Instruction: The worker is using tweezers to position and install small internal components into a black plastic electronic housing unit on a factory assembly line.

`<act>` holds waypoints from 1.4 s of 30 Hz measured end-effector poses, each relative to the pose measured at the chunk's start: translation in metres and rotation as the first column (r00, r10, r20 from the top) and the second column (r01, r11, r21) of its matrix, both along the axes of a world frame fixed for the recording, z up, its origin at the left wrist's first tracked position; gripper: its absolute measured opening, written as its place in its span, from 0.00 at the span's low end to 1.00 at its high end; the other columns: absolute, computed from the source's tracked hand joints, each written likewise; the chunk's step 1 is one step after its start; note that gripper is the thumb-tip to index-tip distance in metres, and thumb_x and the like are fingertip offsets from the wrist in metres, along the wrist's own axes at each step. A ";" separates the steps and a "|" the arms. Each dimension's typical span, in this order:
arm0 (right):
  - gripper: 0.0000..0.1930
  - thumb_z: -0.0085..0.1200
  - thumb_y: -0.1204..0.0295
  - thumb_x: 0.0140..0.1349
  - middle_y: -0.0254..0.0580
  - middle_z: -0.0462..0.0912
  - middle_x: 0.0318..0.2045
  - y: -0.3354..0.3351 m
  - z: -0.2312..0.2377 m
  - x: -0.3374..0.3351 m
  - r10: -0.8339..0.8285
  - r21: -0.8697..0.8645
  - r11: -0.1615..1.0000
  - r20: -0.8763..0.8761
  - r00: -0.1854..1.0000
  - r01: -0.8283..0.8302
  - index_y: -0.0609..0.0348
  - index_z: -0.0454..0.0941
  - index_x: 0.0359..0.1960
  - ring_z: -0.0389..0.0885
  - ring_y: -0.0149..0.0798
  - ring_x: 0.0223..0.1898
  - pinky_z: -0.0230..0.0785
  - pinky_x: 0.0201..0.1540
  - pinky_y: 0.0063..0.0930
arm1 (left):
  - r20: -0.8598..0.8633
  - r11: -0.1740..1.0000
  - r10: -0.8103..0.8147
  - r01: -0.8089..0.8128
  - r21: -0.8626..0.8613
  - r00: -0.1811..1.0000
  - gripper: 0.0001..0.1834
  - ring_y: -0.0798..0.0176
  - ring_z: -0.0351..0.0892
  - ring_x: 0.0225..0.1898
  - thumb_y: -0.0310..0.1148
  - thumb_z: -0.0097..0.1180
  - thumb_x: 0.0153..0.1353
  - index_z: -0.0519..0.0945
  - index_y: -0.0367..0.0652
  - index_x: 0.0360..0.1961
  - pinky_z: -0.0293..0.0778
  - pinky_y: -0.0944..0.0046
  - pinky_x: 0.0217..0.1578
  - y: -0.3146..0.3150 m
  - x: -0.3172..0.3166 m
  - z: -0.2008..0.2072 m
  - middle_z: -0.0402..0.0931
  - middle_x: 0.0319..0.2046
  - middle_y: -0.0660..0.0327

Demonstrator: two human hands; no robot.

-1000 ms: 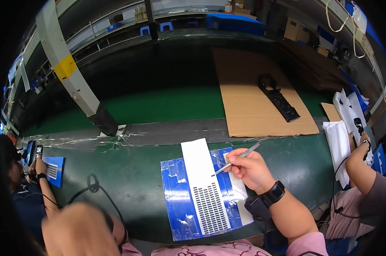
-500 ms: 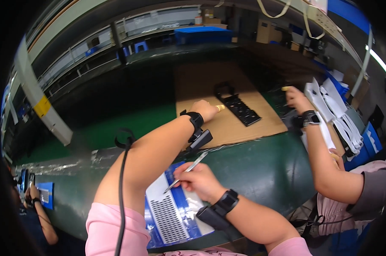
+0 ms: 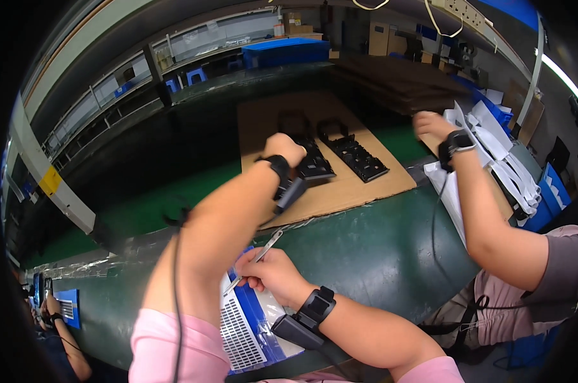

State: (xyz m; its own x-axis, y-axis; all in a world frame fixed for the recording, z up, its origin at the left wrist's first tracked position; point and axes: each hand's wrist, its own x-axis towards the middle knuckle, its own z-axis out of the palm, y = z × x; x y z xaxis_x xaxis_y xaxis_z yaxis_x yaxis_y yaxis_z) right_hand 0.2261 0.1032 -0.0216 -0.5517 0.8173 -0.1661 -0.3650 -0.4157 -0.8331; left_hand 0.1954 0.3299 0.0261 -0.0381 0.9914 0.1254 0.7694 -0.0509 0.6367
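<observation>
Dark green surface (image 3: 365, 242) runs across the view, with a blue bin (image 3: 285, 52) and blue stools (image 3: 196, 77) in the background and a yellow-banded post (image 3: 49, 181) at left. From my remote station I log two perforated black parts lying side by side on a brown cardboard sheet (image 3: 340, 198): left part (image 3: 316, 163), right part (image 3: 356, 156). Left hand (image 3: 285, 150) is over the near side of the left part, fingers curled and mostly hidden; I cannot tell whether it grips the part or only touches it. Right hand (image 3: 273, 274) is closed, pinching silver tweezers (image 3: 269, 246), tip at the upper end of a white label sheet (image 3: 241, 335) with rows of small black marks; contact not resolvable. Label sheet rests on a blue pad (image 3: 277, 346). At right, I note a co-worker's hand (image 3: 433, 124) beside white wrapping (image 3: 506, 169).
</observation>
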 end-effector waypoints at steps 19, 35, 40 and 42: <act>0.03 0.51 0.78 0.52 0.42 0.78 0.19 -0.002 0.020 -0.001 -0.097 0.023 0.995 -0.094 0.991 0.099 0.64 0.74 0.28 0.71 0.23 0.16 0.58 0.16 0.13 | 0.994 0.964 -0.104 -0.240 0.111 0.042 0.09 0.61 0.72 0.42 0.26 0.43 0.56 0.72 0.37 0.37 0.68 0.61 0.48 -0.288 -0.257 -0.006 0.74 0.38 0.57; 0.10 0.51 0.84 0.54 0.42 0.80 0.31 -0.068 0.040 -0.026 -0.225 0.277 0.938 0.031 0.974 0.208 0.67 0.71 0.40 0.76 0.25 0.33 0.69 0.35 0.17 | 0.983 0.966 0.169 0.212 -0.150 -0.073 0.20 0.61 0.73 0.44 0.35 0.43 0.61 0.63 0.38 0.52 0.70 0.61 0.47 -0.322 -0.171 -0.019 0.71 0.42 0.58; 0.11 0.51 0.84 0.55 0.46 0.79 0.32 -0.063 0.033 -0.024 -0.163 0.252 0.951 -0.078 0.983 0.178 0.69 0.69 0.41 0.78 0.30 0.34 0.70 0.38 0.19 | 0.991 0.980 0.123 0.163 -0.115 -0.042 0.21 0.63 0.69 0.48 0.32 0.41 0.63 0.58 0.38 0.56 0.67 0.61 0.50 -0.329 -0.163 -0.020 0.68 0.46 0.58; 0.11 0.51 0.84 0.54 0.45 0.79 0.32 -0.062 0.032 -0.022 -0.161 0.255 0.951 -0.067 0.985 0.172 0.69 0.70 0.41 0.78 0.30 0.34 0.70 0.38 0.19 | 0.992 0.980 0.117 0.167 -0.106 -0.057 0.21 0.63 0.69 0.48 0.32 0.41 0.63 0.59 0.38 0.56 0.67 0.61 0.50 -0.329 -0.164 -0.022 0.68 0.46 0.58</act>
